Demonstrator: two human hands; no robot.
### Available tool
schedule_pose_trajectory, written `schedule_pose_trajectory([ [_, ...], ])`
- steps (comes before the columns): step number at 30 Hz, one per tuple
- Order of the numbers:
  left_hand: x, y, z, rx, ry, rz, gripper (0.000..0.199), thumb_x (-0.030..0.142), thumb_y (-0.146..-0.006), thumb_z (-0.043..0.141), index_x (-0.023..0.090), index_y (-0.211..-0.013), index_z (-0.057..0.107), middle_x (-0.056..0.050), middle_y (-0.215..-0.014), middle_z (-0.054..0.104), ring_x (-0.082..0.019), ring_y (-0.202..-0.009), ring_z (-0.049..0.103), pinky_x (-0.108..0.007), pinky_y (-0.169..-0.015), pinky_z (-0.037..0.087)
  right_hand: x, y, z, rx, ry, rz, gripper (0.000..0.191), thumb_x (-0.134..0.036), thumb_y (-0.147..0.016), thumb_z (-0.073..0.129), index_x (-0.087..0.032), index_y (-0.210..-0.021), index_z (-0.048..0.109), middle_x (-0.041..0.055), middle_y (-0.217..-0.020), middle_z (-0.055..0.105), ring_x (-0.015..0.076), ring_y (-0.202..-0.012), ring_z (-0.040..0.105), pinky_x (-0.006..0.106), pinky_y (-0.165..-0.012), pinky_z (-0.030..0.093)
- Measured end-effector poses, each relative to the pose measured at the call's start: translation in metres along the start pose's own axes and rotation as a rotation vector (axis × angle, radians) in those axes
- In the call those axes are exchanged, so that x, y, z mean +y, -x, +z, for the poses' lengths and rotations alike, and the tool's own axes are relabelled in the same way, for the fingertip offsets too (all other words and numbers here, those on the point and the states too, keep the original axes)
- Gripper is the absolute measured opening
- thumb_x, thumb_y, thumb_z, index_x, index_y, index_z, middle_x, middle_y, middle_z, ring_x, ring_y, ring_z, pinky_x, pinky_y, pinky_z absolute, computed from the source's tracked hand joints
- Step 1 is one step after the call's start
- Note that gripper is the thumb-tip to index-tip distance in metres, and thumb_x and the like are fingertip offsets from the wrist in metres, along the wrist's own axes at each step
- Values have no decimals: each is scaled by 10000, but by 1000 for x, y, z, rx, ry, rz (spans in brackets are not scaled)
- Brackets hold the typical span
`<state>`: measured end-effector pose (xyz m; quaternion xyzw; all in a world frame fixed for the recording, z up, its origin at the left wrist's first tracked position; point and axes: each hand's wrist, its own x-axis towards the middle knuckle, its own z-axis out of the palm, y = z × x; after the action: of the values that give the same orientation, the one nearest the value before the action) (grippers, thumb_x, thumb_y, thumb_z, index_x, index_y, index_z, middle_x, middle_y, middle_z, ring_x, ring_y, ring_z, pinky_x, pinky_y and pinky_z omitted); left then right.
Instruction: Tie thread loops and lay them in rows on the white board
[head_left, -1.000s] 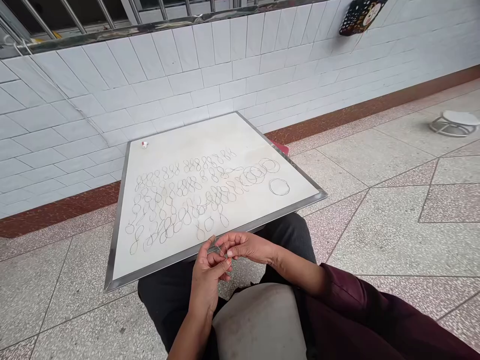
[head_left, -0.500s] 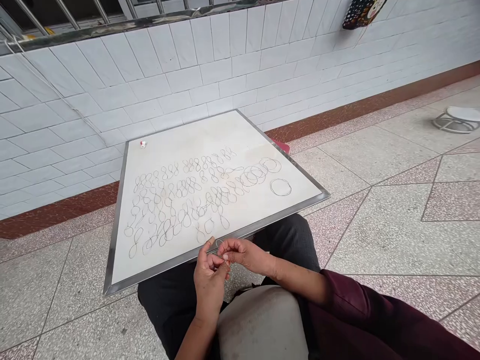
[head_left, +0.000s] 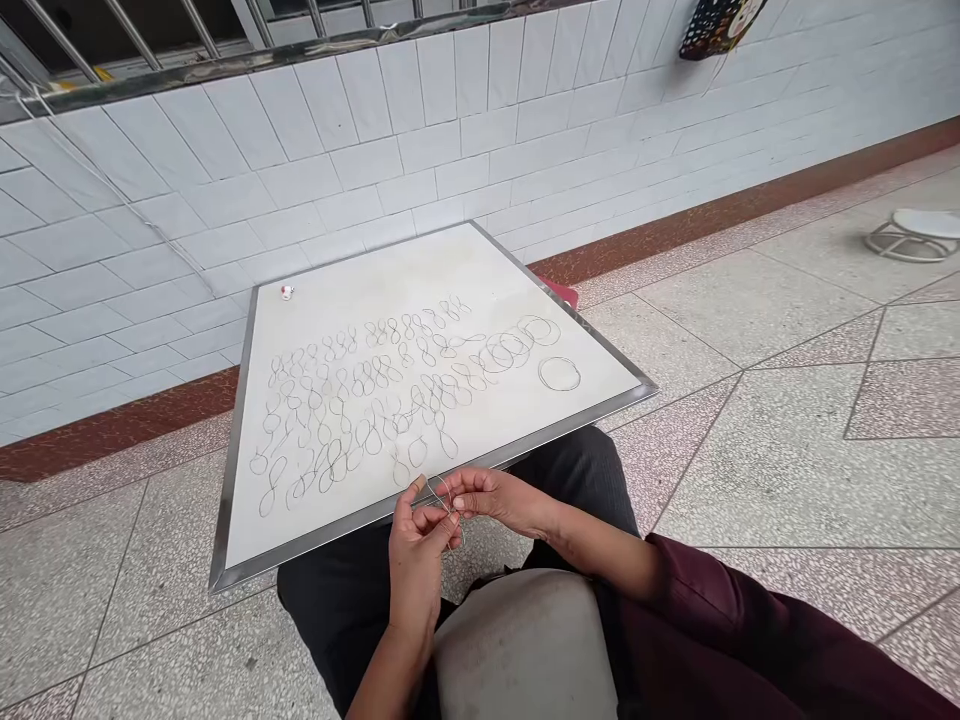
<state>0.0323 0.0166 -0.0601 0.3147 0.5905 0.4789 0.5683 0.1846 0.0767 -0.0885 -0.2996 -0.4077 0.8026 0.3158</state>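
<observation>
A thin wire loop [head_left: 439, 486] is pinched between my two hands, just off the front edge of the white-topped table [head_left: 375, 270]. My left hand [head_left: 421, 535] grips it between thumb and fingers, with a tan wrap on one fingertip. Close beside it, my right hand [head_left: 487, 500] pinches the same wire, which seems to cross over itself between the fingertips. Several rows of thin wire pieces twisted into figure-eights [head_left: 330, 462] lie on the tabletop. Round wire rings [head_left: 559, 374] lie toward the table's right side.
A small white and red object [head_left: 286, 292] stands at the table's far left corner. Beyond is a white tiled wall [head_left: 360, 170]. A white-topped stool [head_left: 916, 232] stands on the floor at right. A grey rounded surface [head_left: 525, 650] is right below my hands.
My right hand has shifted slightly right, away from the left fingertips. More of the wire now shows between the hands, as a wider, crossing loop.
</observation>
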Motion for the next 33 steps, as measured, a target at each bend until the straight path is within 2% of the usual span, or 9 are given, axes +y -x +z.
schedule_pose_trajectory([
  [6,-1,1,0,-36,-3,-22,713,320,-733,787,188,-1352,459,58,-684,607,-112,-545,548,-231,-536,389,4,-3,0,-18,13,-33,393,-394,-731,823,-167,-1019,682,20,-926,656,131,-783,606,306,-779,447],
  [11,0,-2,4,-44,21,17,699,331,-723,793,175,-1331,486,46,-700,613,-128,-597,574,-263,-612,450,11,-7,0,45,82,-102,353,-442,-761,783,-177,-960,663,-12,-815,639,121,-727,578,288,-737,440],
  [17,-2,-7,4,-60,12,45,694,318,-723,791,180,-1337,498,25,-753,639,-149,-672,610,-287,-668,482,7,-9,2,117,124,-130,345,-452,-756,775,-185,-940,655,0,-865,635,130,-763,569,287,-736,438],
  [24,-1,-9,2,-47,-21,6,633,444,-818,715,201,-1366,513,-55,-912,716,-217,-871,684,-335,-784,514,4,-10,-1,160,99,-138,330,-440,-745,774,-203,-929,636,2,-898,624,139,-795,579,305,-793,449],
  [27,1,-9,0,-26,-55,20,601,470,-823,707,226,-1347,542,-96,-1064,725,-252,-985,683,-373,-859,519,6,-17,-14,221,183,-150,278,-399,-770,747,-211,-933,625,3,-898,632,143,-803,584,301,-783,447],
  [29,1,-10,-3,-26,-74,34,589,473,-818,712,233,-1332,553,-118,-1164,703,-267,-1045,670,-388,-880,522,4,-24,-28,303,334,-138,213,-346,-797,709,-209,-928,613,0,-875,631,138,-777,580,287,-745,443],
  [31,0,-11,-8,-25,-91,34,584,479,-800,726,227,-1305,576,-129,-1183,696,-274,-1056,662,-392,-868,531,-2,-33,-46,395,530,-97,157,-286,-821,667,-208,-938,599,-4,-838,627,132,-731,572,275,-696,434],
  [33,-3,-13,-11,-23,-97,29,580,483,-773,747,217,-1268,607,-126,-1152,706,-266,-1013,666,-384,-842,536,-12,-42,-64,455,628,-75,158,-228,-806,669,-205,-942,590,-11,-781,620,130,-679,548,270,-657,410],
])
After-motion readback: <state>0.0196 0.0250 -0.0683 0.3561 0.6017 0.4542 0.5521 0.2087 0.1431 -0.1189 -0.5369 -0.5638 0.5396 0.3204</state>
